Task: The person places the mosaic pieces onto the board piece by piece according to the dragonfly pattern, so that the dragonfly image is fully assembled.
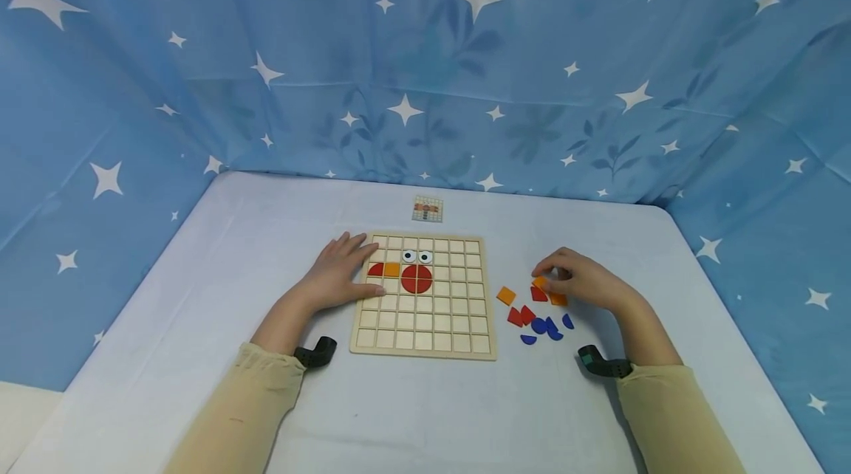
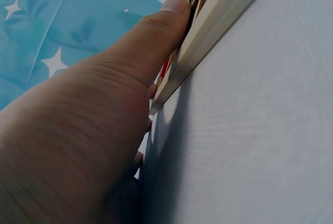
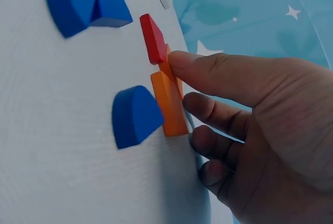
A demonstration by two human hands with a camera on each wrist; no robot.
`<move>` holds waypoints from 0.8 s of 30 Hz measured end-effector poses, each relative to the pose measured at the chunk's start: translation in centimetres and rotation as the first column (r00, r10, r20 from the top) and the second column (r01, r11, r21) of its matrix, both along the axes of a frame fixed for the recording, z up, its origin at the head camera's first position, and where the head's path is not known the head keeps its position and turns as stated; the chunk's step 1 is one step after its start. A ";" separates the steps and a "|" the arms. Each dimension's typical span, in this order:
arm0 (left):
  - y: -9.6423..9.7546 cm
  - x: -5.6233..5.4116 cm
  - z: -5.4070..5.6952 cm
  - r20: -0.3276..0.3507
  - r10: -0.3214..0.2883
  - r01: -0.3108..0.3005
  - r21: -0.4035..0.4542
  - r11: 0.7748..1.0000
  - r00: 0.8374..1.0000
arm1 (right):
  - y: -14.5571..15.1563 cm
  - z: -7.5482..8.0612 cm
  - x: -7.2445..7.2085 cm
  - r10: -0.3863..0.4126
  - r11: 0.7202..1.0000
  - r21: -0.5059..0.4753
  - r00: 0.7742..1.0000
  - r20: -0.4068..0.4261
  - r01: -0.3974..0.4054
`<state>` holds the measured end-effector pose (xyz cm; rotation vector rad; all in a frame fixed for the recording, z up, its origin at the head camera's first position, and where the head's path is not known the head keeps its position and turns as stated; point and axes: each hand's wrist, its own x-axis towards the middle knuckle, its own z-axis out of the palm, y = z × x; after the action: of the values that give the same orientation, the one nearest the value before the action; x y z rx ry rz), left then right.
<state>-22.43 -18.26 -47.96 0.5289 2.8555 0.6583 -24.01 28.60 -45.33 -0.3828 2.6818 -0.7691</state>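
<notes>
A wooden grid board (image 1: 405, 341) lies on the table. On its squares are two eye pieces (image 1: 417, 257), a red circle of quarter pieces (image 1: 417, 279), an orange square (image 1: 391, 269) and a red quarter piece (image 1: 375, 269). My left hand (image 1: 342, 271) rests at the board's left edge, fingers spread, thumb over the rim. To the right of the board, my right hand (image 1: 581, 278) pinches an orange tile (image 3: 167, 67) between thumb and fingers. Close beside it lie another orange tile (image 3: 169, 104), a red piece (image 3: 152, 39) and a blue curved piece (image 3: 136, 117).
Nearer the front lie several blue pieces (image 1: 539, 325) and red pieces (image 1: 515, 317). A separate orange square (image 1: 506, 295) sits beside the board. Behind the board is a small picture card (image 1: 428, 209). A blue star-patterned curtain (image 1: 425, 90) hangs around the white table (image 1: 425, 415).
</notes>
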 end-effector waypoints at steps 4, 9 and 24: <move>-0.1 0.0 -0.1 -0.006 0.000 0.000 -0.005 1.000 1.000 | -0.1 -0.2 -0.1 -0.019 1.000 -0.004 1.000 -0.003 0.019; -0.2 -0.1 -0.2 -0.004 -0.003 0.003 -0.003 1.000 1.000 | 0.2 -0.5 -0.2 -0.026 1.000 -0.011 1.000 -0.011 0.026; -0.3 -0.2 -0.4 -0.010 -0.012 0.012 -0.011 1.000 1.000 | 0.2 -1.1 -0.4 -0.032 0.999 -0.004 0.997 -0.066 0.032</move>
<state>-22.63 -18.57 -48.38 0.5488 2.8610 0.6398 -24.39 28.84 -46.44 -0.3726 2.7546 -0.7824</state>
